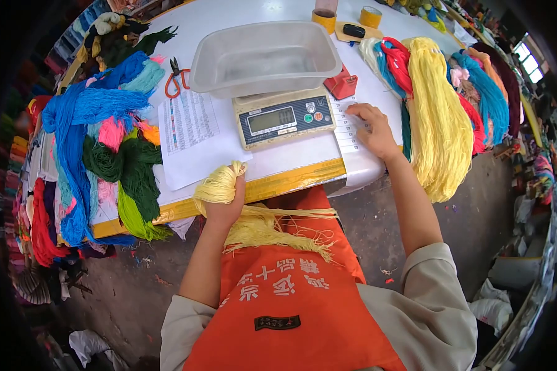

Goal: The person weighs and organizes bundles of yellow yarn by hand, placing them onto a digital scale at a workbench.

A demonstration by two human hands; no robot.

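Note:
My left hand [226, 207] is closed around a hank of pale yellow yarn [219, 185] at the table's front edge. The yarn's loose strands hang across the orange apron [291, 297]. My right hand [376, 131] is over a white strip of small printed labels [346, 141], fingers bent and apart, fingertips close to the strip. Left of that hand stands a digital scale [284, 120] with a translucent plastic tub [263, 80] on top. Just behind the fingers is a small red object [341, 83].
Blue, green and pink yarn hanks [74, 114] are piled at the left. A large yellow hank [438, 117] lies over the right edge among other colours. Red-handled scissors [177, 80] and a printed sheet [189, 123] lie left of the scale. Tape rolls [370, 17] stand at the back.

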